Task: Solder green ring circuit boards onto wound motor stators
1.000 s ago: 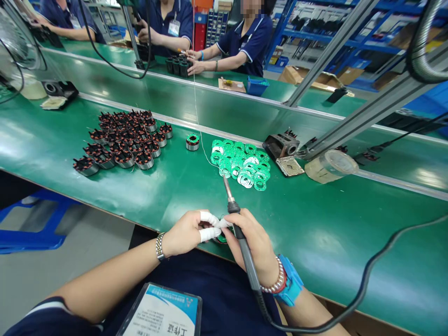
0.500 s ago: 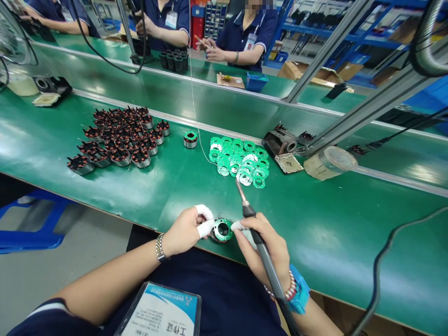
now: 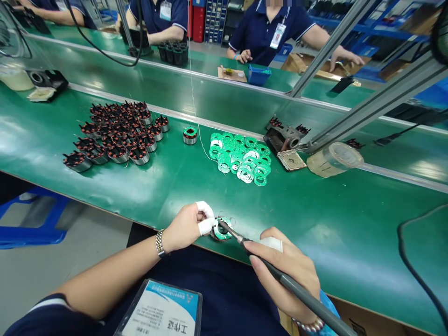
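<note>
Close to the table's near edge sits a motor stator (image 3: 217, 236) topped by a green ring-shaped circuit board (image 3: 229, 228). My left hand (image 3: 187, 226), white covers on its thumb and a finger, pinches the stator's left side. My right hand (image 3: 290, 270) is closed round a soldering iron (image 3: 280, 275), whose tip rests at or just over the ring's upper part. Fine wires stick up around the board. Farther back lies a heap of loose green ring boards (image 3: 241, 156), and one stator with a board on it (image 3: 190, 135) stands left of that heap.
Many bare stators (image 3: 117, 135) stand grouped at the left. Toward the back right are a soldering iron stand (image 3: 285, 137), its sponge tray (image 3: 291, 160) and a round tub (image 3: 334, 160). A metal frame post (image 3: 336, 98) slants behind them. Co-workers sit across the bench.
My right hand has swung the soldering iron down so its tip meets the board, and has itself shifted right, off the stator's side. My left hand stays put. A co-worker's arm now reaches out sideways.
</note>
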The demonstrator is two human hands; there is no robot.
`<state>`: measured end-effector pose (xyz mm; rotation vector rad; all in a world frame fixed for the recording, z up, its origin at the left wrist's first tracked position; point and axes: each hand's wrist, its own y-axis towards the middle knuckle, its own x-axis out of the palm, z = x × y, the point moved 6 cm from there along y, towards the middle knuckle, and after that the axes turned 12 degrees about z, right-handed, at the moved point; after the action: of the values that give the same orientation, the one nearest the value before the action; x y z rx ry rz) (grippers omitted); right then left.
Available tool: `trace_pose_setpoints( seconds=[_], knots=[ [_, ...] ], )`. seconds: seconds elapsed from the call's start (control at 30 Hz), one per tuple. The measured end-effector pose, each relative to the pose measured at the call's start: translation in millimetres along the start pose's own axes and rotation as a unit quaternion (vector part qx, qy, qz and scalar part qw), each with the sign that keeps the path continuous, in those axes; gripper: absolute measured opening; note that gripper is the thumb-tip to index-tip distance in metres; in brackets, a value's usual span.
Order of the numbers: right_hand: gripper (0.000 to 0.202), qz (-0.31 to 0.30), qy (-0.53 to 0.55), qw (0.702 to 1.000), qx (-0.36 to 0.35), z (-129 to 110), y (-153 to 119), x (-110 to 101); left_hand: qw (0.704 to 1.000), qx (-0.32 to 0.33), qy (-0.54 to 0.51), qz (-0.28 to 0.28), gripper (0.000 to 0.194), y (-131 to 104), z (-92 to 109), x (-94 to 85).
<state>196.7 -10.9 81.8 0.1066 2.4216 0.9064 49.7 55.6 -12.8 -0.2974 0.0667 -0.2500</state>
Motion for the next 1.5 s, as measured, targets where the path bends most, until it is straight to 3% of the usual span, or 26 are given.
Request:
trace_pose_setpoints(
  seconds=[0.57, 0.73, 0.83, 0.97, 1.1, 1.17, 1.23, 1.37, 1.43, 1.5],
  knots=[
    [0.026, -0.002, -0.004, 1.0, -0.02, -4.0, 3.8, -2.9, 1.0, -0.002, 0.004, 0.007, 0.007, -0.1, 1.8, -0.3],
    [0.024, 0.032, -0.042, 0.999, -0.012, 4.3, -1.3, -8.9, 1.0, -0.01, -0.003, 0.006, 0.009, 0.2, 1.5, 0.1],
    [0.021, 0.041, -0.079, 0.996, 0.021, 17.9, -7.2, 4.0, 1.0, -0.013, -0.007, 0.003, 0.011, -1.2, 2.1, 0.7],
    [0.037, -0.029, -0.06, 0.997, 0.026, 29.8, -13.1, 40.0, 0.999, 0.012, -0.034, -0.01, 0.013, -3.3, 6.0, 0.7],
    [0.033, -0.066, -0.031, 0.997, 0.035, 37.6, -14.6, 55.1, 0.996, 0.036, -0.046, -0.072, 0.018, -2.4, 6.8, -2.0],
    [0.034, -0.079, -0.017, 0.996, 0.033, 39.9, -14.0, 55.4, 0.991, 0.077, 0.002, -0.105, 0.012, -2.6, 8.9, -6.3],
    [0.036, -0.088, -0.004, 0.996, 0.031, 41.7, -13.2, 54.4, 0.969, 0.185, 0.111, -0.121, 0.011, -5.5, 16.7, -11.2],
    [0.038, -0.097, 0.006, 0.995, 0.026, 43.3, -12.5, 54.4, 0.84, 0.42, 0.326, -0.109, 0.018, -18.4, 33.3, -12.6],
    [0.038, -0.096, 0.006, 0.995, 0.022, 43.4, -12.3, 54.8, 0.79, 0.473, 0.376, -0.104, 0.022, -21.7, 37.0, -10.2],
    [0.038, -0.095, 0.003, 0.995, 0.02, 43.6, -12.2, 55.0, 0.759, 0.503, 0.401, -0.101, 0.028, -23.1, 39.3, -7.6]
  ],
)
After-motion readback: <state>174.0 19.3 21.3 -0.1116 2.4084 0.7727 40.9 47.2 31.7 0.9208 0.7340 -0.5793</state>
